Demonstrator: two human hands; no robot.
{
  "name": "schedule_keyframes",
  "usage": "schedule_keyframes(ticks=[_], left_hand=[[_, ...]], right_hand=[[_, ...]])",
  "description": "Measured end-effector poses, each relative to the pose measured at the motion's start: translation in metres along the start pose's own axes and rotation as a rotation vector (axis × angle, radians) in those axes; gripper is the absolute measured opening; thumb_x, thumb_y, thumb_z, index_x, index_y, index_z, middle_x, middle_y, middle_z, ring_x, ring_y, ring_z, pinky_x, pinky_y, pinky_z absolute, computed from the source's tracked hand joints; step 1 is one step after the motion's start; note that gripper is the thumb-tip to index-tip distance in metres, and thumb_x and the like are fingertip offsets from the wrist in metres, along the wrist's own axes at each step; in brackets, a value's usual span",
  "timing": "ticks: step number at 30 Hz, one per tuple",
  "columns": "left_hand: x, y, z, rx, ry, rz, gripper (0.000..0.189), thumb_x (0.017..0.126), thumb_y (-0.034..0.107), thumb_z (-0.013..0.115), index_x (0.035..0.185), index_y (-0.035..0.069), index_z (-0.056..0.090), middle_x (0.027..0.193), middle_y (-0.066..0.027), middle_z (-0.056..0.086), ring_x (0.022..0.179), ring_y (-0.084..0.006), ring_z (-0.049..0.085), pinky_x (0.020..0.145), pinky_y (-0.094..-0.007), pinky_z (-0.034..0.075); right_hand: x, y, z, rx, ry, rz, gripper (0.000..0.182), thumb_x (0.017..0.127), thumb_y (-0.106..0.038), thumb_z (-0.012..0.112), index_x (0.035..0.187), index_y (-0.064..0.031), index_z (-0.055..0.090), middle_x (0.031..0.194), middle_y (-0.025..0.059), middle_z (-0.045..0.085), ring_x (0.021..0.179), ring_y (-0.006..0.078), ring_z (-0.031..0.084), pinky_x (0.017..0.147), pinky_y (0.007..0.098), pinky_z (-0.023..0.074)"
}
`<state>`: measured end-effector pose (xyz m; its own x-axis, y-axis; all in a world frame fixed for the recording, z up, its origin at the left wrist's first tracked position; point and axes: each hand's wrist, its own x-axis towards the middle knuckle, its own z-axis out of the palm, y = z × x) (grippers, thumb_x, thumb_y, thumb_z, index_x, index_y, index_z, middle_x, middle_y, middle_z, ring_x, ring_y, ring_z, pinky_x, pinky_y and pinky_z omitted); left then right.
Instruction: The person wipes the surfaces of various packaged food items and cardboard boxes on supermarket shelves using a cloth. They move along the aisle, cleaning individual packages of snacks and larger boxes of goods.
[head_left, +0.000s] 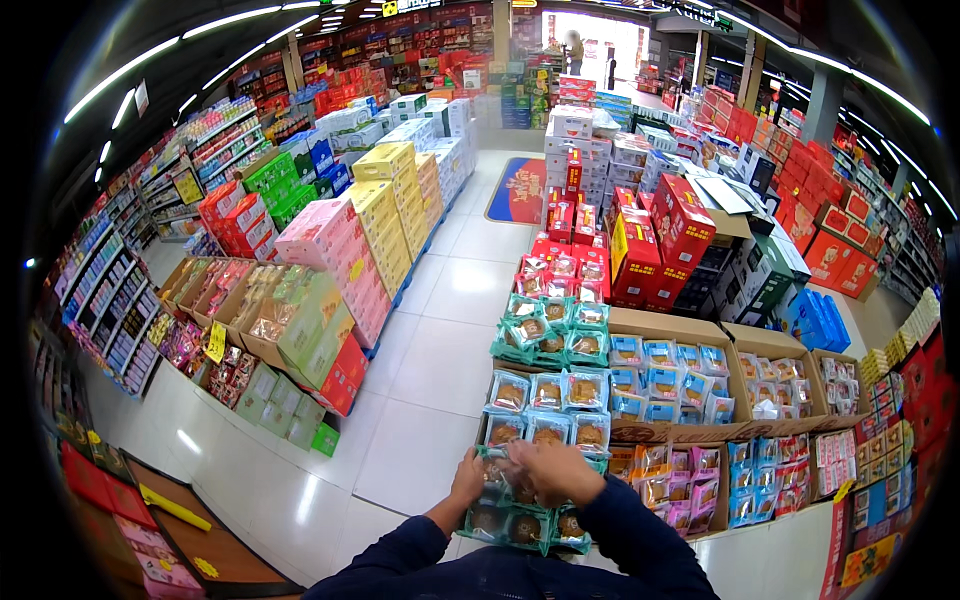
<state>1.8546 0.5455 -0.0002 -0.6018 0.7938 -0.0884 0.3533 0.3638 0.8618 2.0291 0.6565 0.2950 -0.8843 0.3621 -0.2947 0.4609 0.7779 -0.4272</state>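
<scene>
Several clear packets of round brown pastries (525, 529) with green edges lie in rows right in front of me. My left hand (469, 478) is at the left side of the stack, its fingers closed on the edge of a green-edged packet (493, 471). My right hand (553, 472) is over the same packets, blurred, and its fingers hide part of them; whether it grips one cannot be told. Just beyond the hands are pastry packets with pale blue edges (547, 429). Farther along the same row, green-edged packets (551, 330) are piled up unevenly.
To the right stand cardboard boxes (664, 433) of blue and pink packets. Red cartons (637, 247) are stacked behind them. A tiled aisle (427, 360) runs at left, beside pink cartons (337, 247) and open boxes of snacks (277, 319). A person (574, 52) stands near the bright far entrance.
</scene>
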Motion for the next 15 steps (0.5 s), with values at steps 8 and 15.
schedule_keyframes(ticks=[8,15], left_hand=[[0.003,0.002,0.021,0.07,0.001,-0.004,0.052,0.097,0.035,0.037,0.137,0.003,0.037,0.112,-0.0329,0.056,0.103,-0.049,0.053,0.091,-0.0538,0.041],[0.006,0.003,0.017,0.116,-0.013,0.021,0.052,0.098,0.032,0.037,0.138,-0.001,0.037,0.119,-0.0345,0.052,0.113,-0.0475,0.049,0.098,-0.0498,0.037]], right_hand=[[-0.042,0.104,0.156,-0.073,0.552,-0.292,0.041,0.076,-0.021,0.07,0.115,-0.0123,0.058,0.116,0.0171,0.052,0.089,0.0342,0.058,0.073,0.0421,0.0506],[-0.013,0.105,0.117,0.026,0.976,0.106,0.031,0.081,-0.009,0.06,0.111,-0.0103,0.064,0.111,0.0158,0.06,0.095,0.0351,0.06,0.079,0.0415,0.0503]])
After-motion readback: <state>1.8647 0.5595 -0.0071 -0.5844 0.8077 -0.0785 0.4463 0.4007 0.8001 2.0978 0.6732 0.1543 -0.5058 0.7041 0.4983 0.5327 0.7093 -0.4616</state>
